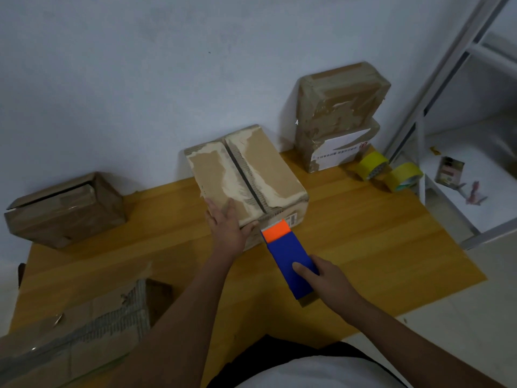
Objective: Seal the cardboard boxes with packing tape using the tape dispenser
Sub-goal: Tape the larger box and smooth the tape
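One box (246, 180) mid-tabletop, centre seam untaped. Left hand (226, 225) flat, steadying its near corner; right hand (321, 278) grips tape dispenser (288, 256) at the near face. Sealing apparently just starting.

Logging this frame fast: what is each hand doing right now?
Left hand: open, fingers flat, pressing on the centre box.
Right hand: gripping the blue tape dispenser.

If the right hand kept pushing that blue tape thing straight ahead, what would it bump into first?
Most likely the near end of the middle cardboard box. The right hand aims the tape dispenser there, and its orange tip already looks almost against the box, though depth is uncertain.
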`<state>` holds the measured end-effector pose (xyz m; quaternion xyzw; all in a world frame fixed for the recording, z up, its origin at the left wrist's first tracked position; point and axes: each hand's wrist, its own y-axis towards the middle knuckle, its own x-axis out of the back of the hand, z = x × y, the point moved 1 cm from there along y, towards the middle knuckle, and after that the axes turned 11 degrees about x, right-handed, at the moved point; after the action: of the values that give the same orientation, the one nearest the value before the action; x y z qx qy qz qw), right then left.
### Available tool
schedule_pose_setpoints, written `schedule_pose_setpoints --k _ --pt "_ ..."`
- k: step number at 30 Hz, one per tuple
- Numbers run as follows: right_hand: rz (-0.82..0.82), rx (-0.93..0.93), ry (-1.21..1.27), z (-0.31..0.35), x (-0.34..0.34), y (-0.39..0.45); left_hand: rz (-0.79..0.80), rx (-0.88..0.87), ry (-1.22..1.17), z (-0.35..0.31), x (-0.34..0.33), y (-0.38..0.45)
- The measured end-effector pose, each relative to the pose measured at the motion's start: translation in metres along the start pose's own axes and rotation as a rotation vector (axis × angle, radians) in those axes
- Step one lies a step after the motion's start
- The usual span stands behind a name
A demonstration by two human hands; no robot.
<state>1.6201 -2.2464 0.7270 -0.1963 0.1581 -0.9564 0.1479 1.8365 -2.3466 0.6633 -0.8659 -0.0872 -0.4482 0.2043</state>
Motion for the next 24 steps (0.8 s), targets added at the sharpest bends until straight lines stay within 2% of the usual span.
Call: schedule_pose_setpoints --k 13,24 --pt "-0.037 -0.035 -0.021 -0.006 -0.003 -0.003 0.028 -0.008 -0.016 -0.003 0.004 -0.005" --pt "-0.012 -0.103 -0.048 -0.021 -0.013 0.016 0.077 -0.025 0.093 -0.001 0.007 -0.007"
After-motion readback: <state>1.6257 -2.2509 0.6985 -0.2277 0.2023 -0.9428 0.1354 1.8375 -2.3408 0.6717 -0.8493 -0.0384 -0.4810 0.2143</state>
